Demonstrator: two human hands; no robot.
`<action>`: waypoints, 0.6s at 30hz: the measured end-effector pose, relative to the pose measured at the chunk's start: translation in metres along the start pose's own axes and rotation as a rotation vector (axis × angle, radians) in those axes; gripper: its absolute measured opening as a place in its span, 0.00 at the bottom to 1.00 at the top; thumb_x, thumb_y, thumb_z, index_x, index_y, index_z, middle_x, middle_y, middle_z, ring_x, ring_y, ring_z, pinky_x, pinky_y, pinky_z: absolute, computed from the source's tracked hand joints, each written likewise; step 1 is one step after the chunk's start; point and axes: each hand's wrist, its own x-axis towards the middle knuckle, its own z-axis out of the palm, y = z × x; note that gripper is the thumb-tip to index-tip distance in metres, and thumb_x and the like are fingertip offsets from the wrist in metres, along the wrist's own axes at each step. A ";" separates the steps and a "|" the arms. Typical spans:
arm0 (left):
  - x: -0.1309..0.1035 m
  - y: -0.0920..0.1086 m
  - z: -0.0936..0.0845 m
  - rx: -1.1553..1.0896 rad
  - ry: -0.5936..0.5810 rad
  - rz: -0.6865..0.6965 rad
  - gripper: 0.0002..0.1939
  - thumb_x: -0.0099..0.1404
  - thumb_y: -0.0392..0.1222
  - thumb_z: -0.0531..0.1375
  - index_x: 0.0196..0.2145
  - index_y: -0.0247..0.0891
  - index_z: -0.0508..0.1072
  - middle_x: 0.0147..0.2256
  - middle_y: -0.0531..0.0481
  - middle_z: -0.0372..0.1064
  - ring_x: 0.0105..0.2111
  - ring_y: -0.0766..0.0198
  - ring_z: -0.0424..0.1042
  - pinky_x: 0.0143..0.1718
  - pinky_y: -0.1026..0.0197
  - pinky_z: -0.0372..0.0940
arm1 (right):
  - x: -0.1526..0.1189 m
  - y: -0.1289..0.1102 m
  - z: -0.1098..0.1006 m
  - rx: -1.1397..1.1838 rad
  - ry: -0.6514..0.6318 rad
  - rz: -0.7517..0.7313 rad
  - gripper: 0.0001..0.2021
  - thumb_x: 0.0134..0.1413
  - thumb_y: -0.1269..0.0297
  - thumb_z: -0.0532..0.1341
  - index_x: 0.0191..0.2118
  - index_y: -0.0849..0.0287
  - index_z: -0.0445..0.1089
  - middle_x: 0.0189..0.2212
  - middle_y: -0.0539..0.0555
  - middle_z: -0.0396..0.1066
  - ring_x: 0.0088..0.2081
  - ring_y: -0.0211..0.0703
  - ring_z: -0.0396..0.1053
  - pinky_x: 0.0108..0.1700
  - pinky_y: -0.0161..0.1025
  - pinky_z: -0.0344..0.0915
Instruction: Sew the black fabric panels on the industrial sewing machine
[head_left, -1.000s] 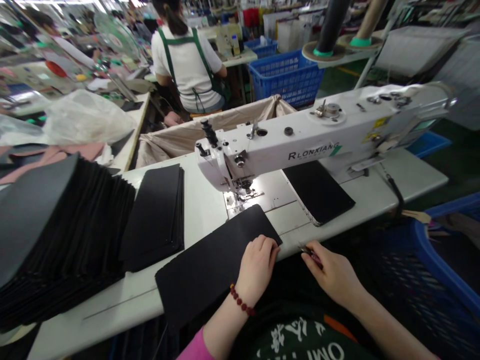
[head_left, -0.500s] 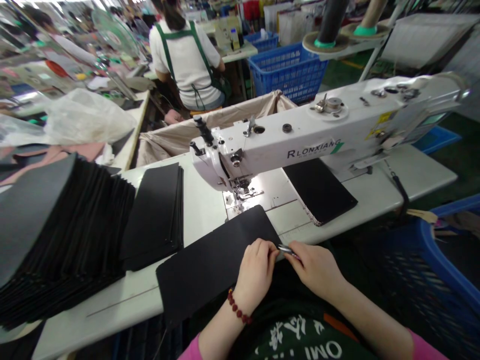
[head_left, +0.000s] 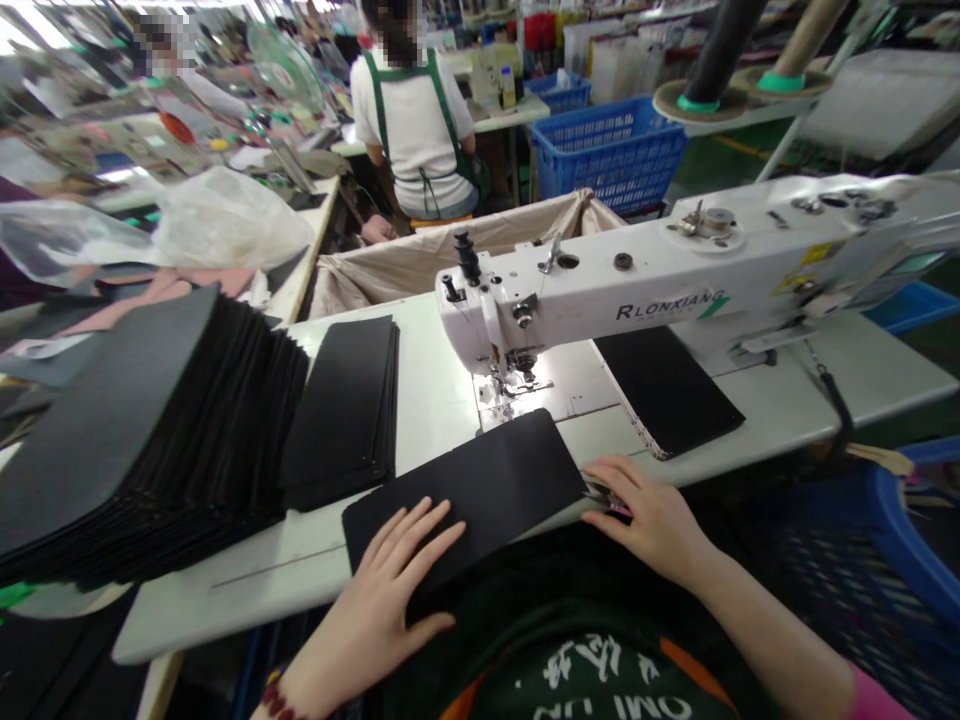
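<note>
A flat black panel (head_left: 487, 480) lies at the front edge of the sewing table, just below the needle area of a white sewing machine (head_left: 585, 295). My left hand (head_left: 397, 590) rests on the panel's left part with its fingers spread flat. Beside the panel's right corner, my right hand (head_left: 660, 520) is closed around small metal thread snips (head_left: 604, 493), mostly hidden by the fingers. Another black piece with a pale stitched edge (head_left: 667, 390) lies under the machine's arm. To the left is a short stack of black panels (head_left: 341, 410).
A tall pile of black panels (head_left: 172, 420) takes up the table's left end. Behind the machine hangs a beige cloth bin (head_left: 450, 245). A blue basket (head_left: 900, 520) stands at right, another blue crate (head_left: 607, 150) at the back. A co-worker (head_left: 416, 130) sits facing away.
My left hand has left the panel's right corner and moved left, opening flat onto the panel. My right hand stays by that corner with the snips. The view has shifted left.
</note>
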 end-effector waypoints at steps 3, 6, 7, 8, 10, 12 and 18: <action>-0.034 -0.030 0.009 0.035 0.021 -0.055 0.28 0.69 0.36 0.52 0.65 0.49 0.55 0.65 0.48 0.51 0.66 0.49 0.49 0.64 0.35 0.47 | 0.006 -0.003 0.007 0.000 -0.058 -0.079 0.21 0.61 0.60 0.58 0.59 0.47 0.61 0.62 0.53 0.59 0.45 0.46 0.73 0.44 0.43 0.70; -0.057 -0.042 0.005 -0.158 0.115 -0.073 0.21 0.71 0.37 0.51 0.59 0.50 0.65 0.59 0.51 0.64 0.61 0.55 0.61 0.63 0.43 0.56 | 0.010 -0.005 0.009 0.120 -0.086 -0.126 0.18 0.60 0.66 0.56 0.55 0.47 0.66 0.62 0.50 0.61 0.47 0.45 0.72 0.50 0.44 0.68; -0.062 -0.042 0.000 -0.237 0.161 -0.102 0.18 0.70 0.39 0.53 0.56 0.50 0.69 0.56 0.52 0.68 0.58 0.56 0.66 0.61 0.47 0.59 | 0.011 -0.006 0.007 0.195 -0.081 -0.133 0.16 0.60 0.66 0.56 0.53 0.48 0.68 0.60 0.50 0.64 0.49 0.45 0.71 0.51 0.44 0.67; -0.066 -0.040 -0.008 -0.311 0.209 -0.156 0.16 0.70 0.41 0.55 0.53 0.49 0.72 0.52 0.52 0.71 0.54 0.56 0.69 0.59 0.50 0.63 | 0.012 -0.008 0.003 0.278 -0.071 -0.129 0.15 0.60 0.66 0.56 0.51 0.48 0.70 0.56 0.50 0.68 0.49 0.45 0.71 0.52 0.43 0.67; -0.070 -0.035 -0.027 -0.435 0.316 -0.325 0.12 0.67 0.45 0.59 0.47 0.46 0.76 0.46 0.51 0.75 0.48 0.57 0.74 0.54 0.55 0.67 | 0.015 -0.013 -0.007 0.425 -0.021 -0.068 0.10 0.61 0.63 0.56 0.46 0.51 0.72 0.47 0.51 0.74 0.47 0.45 0.71 0.49 0.40 0.67; -0.068 -0.030 -0.045 -0.524 0.417 -0.514 0.11 0.64 0.49 0.61 0.41 0.42 0.77 0.40 0.50 0.76 0.40 0.57 0.76 0.45 0.59 0.70 | 0.017 -0.019 -0.019 0.515 0.063 0.037 0.10 0.61 0.58 0.57 0.42 0.54 0.73 0.38 0.52 0.75 0.41 0.45 0.72 0.43 0.38 0.68; -0.037 -0.008 -0.073 -1.056 0.426 -0.756 0.17 0.62 0.56 0.61 0.34 0.40 0.68 0.24 0.57 0.61 0.20 0.69 0.62 0.19 0.70 0.57 | 0.021 -0.032 -0.041 0.663 0.116 0.273 0.14 0.57 0.51 0.60 0.38 0.57 0.72 0.27 0.49 0.70 0.28 0.39 0.68 0.29 0.33 0.65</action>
